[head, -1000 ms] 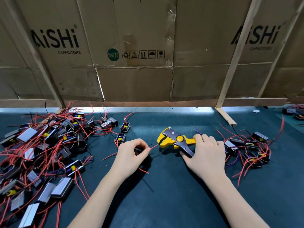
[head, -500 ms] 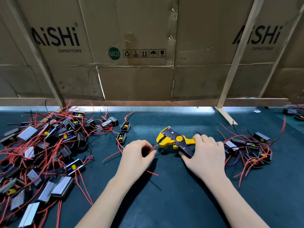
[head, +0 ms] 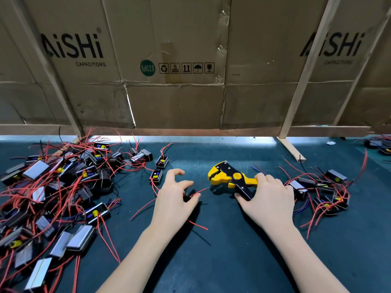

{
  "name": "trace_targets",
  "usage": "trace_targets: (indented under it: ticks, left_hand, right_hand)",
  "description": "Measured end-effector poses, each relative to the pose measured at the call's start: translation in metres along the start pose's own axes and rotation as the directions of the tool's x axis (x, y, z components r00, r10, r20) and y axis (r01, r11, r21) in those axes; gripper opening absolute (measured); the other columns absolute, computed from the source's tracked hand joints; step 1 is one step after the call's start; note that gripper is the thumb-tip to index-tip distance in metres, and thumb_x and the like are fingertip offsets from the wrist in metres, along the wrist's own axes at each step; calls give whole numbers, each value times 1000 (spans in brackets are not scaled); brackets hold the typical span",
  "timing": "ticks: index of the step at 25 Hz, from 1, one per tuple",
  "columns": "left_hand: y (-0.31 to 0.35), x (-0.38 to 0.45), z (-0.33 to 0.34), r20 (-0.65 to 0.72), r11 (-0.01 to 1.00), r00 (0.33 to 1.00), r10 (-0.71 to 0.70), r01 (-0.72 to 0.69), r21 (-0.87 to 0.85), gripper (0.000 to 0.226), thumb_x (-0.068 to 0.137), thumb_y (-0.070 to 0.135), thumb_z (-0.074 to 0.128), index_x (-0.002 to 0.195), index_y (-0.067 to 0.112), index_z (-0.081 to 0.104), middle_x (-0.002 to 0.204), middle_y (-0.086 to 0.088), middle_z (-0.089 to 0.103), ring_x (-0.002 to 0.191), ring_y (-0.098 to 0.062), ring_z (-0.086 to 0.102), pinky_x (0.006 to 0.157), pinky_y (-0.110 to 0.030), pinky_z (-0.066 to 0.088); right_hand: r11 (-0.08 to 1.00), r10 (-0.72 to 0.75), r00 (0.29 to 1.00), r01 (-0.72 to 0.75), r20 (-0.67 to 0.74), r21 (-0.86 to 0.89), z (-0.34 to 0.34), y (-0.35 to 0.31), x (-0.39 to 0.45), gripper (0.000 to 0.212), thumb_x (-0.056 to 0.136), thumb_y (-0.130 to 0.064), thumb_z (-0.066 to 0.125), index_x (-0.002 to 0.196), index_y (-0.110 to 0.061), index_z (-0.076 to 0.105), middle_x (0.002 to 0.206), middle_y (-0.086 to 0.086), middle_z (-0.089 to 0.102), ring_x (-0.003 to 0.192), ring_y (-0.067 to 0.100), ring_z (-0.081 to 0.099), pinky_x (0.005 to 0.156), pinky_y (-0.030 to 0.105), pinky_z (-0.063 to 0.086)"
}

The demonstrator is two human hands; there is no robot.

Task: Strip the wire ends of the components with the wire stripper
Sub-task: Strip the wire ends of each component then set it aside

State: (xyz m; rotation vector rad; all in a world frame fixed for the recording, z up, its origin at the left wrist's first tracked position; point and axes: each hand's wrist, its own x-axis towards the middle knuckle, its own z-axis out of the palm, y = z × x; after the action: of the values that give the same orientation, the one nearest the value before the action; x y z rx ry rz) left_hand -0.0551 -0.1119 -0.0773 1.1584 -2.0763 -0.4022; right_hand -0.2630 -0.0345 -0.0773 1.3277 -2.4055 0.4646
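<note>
the wire stripper (head: 231, 178), yellow-bodied with black plates and handles, sits near the middle of the dark green mat (head: 232, 250), its head pointing left. the right hand (head: 267, 198) grips its black handles, fingers curled over the top and thumb underneath. a thin red wire (head: 200, 191) runs from the stripper's head leftward to the left hand (head: 174, 197), with its bare-looking tip close to the yellow head; whether it sits inside the head cannot be told. the left hand rests on the mat with index finger and thumb raised and loosely spread, the other fingers curled over the wire and something dark beneath the palm; what that is cannot be made out. another red wire end (head: 197, 225) sticks out below the left wrist. to the left lies a big heap of components (head: 55, 193), small black boxes tangled in red leads. a smaller group of components (head: 319, 191) lies just right of the right hand. a cardboard wall (head: 173, 98) printed "aishi capacitors" stands behind the mat.
</note>
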Motion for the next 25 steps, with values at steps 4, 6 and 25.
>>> trace_targets:
  ticks: [4,6,25]
  left_hand:
    - [-1,0,0,-28,995,999,40,-37,87,39,84,28,74,117,7,69,110,4,45,81,-17,52,74,-36,50]
    - [-1,1,-1,-16,996,1000,13,-12,90,44,85,30,73,122,9,66,110,6,44,83,-17,54,75,-35,49]
    - [-14,11,-35,450,892,892,-32,230,-390,31,101,25,51,80,23,73,92,-11,73,77,-15,60,78,-32,47]
  right_hand:
    - [1000,27,1000,-27,-4,5,-2,1,1,56,72,-69,63,97,-19,54,93,-3,61,95,24,60,77,37,36]
    - [999,45,999,-45,-9,15,-4,3,2,57,72,-68,64,98,-18,55,93,-1,62,94,25,61,75,37,36]
    - [995,-55,997,59,-48,81,-10,-1,0,54,71,-59,71,96,-13,58,88,1,61,86,29,57,73,38,33]
